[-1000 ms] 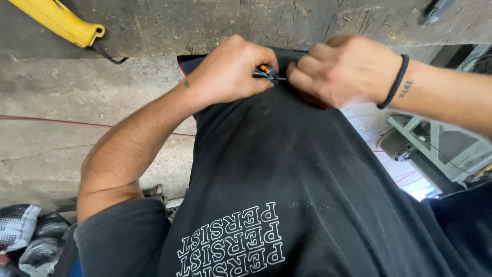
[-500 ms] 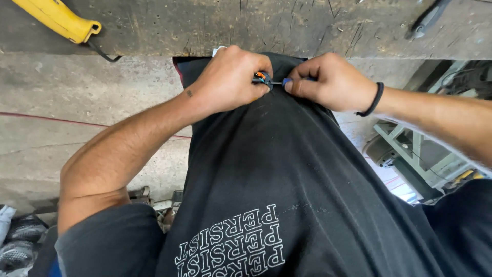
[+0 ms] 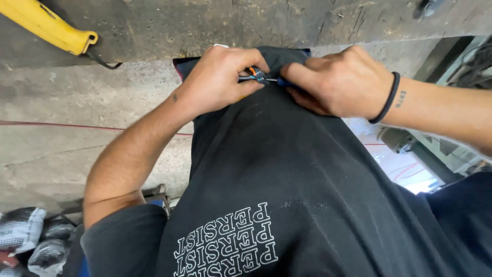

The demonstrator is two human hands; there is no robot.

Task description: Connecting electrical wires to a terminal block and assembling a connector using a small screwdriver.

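Observation:
My left hand [image 3: 220, 77] is closed around a small screwdriver [image 3: 256, 76] with an orange and dark handle, held sideways at the top of my black shirt [image 3: 287, 174]. Its thin shaft points right into my right hand [image 3: 338, 82], whose fingertips pinch a small blue piece at the tip; what that piece is cannot be told. A black band circles my right wrist. Both hands meet just below the edge of a worn concrete ledge [image 3: 205, 25].
A yellow-handled tool [image 3: 48, 28] lies on the ledge at the upper left, with a dark tool [image 3: 428, 6] at the upper right. A red wire [image 3: 77, 125] runs along the concrete wall. Grey bags [image 3: 25, 241] sit at the lower left, metal framework at the right.
Both hands have stayed together at the shirt's top edge. My right hand has turned so more of its back shows, and the screwdriver shaft between the hands is more visible.

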